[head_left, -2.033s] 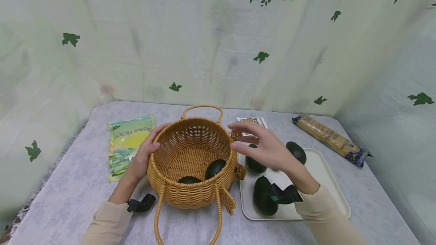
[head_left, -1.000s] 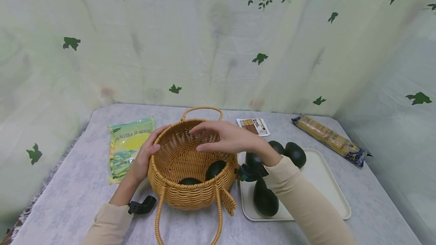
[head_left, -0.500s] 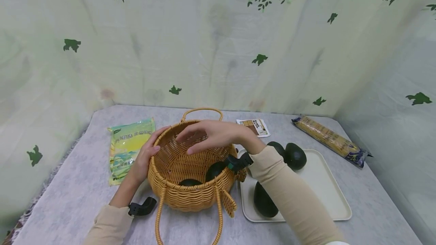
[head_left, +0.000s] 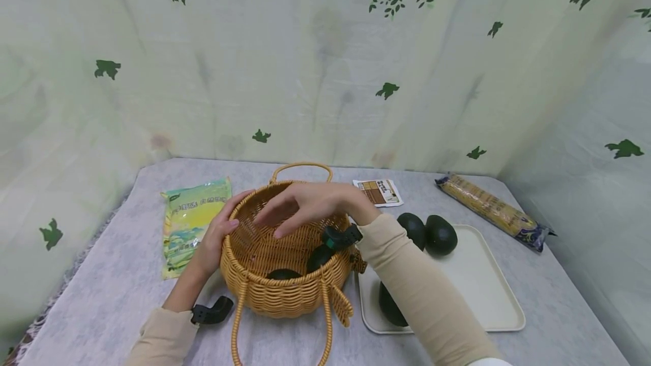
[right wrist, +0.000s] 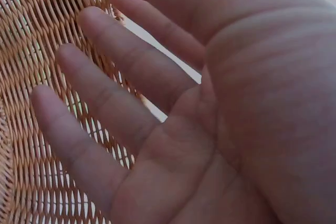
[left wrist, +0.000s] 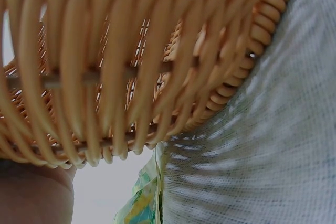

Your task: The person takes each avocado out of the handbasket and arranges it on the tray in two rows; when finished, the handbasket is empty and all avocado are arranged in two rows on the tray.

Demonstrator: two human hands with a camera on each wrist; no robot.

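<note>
A wicker basket [head_left: 280,304] stands at the middle of the table, its near handle hanging forward. My left hand [head_left: 212,239] holds its left rim, thumb over the edge; the other fingers are mostly hidden outside. My right hand [head_left: 312,203] hovers over the basket's mouth, reaching inward. In the right wrist view its fingers [right wrist: 105,98] are spread with nothing in the palm, and the woven wall [right wrist: 31,145] is behind them. At the basket's bottom lie an avocado [head_left: 283,274] and another avocado [head_left: 318,258], partly covered by the wrist camera.
On the right, a white tray [head_left: 500,281] bears avocados [head_left: 441,235], some partly behind the right sleeve [head_left: 417,281]. A long packet [head_left: 490,210] lies beyond it. A small white-and-brown packet [head_left: 380,192] lies behind the basket, and a green-yellow bag [head_left: 190,225] at left.
My right hand has moved leftward from beside the basket's right rim to over and into its mouth. The left hand and the avocados in the basket have stayed in place.
</note>
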